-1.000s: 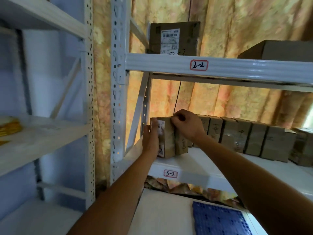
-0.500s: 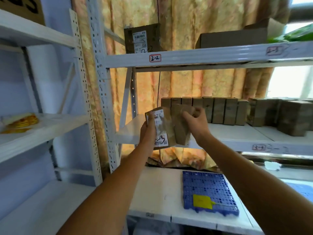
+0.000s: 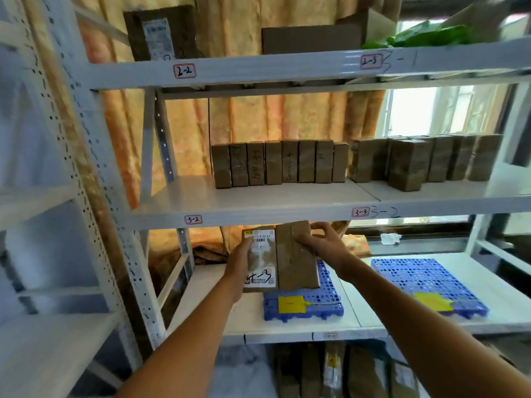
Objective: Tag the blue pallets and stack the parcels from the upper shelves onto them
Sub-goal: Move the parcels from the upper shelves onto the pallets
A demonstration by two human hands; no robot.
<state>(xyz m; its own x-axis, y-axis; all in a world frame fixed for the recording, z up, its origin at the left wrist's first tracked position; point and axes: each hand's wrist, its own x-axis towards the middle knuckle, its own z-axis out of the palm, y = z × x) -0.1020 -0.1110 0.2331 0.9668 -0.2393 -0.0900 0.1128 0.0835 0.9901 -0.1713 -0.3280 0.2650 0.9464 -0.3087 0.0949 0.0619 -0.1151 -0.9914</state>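
Overhead, shelf tags (image 3: 184,71) "2-2", "3-2"; both hands' fingers (image 3: 307,242) pinching two parcels (image 3: 280,258).

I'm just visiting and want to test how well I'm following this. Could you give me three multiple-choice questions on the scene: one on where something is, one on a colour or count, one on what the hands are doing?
1. Where are the two parcels in the hands?
A. Over the left blue pallet
B. On the top shelf
C. On the floor

2. What colour are the tags on the pallets?
A. Red
B. Yellow
C. White

3. What is the right hand doing?
A. Hanging idle
B. Pressing flat on the shelf
C. Gripping the plain brown parcel

Answers: 1 A, they are held in front of and above the left blue pallet. 2 B, a yellow tag lies on each pallet, the right pallet too. 3 C, its fingers curl round the plain brown parcel, while the left hand holds the labelled one.
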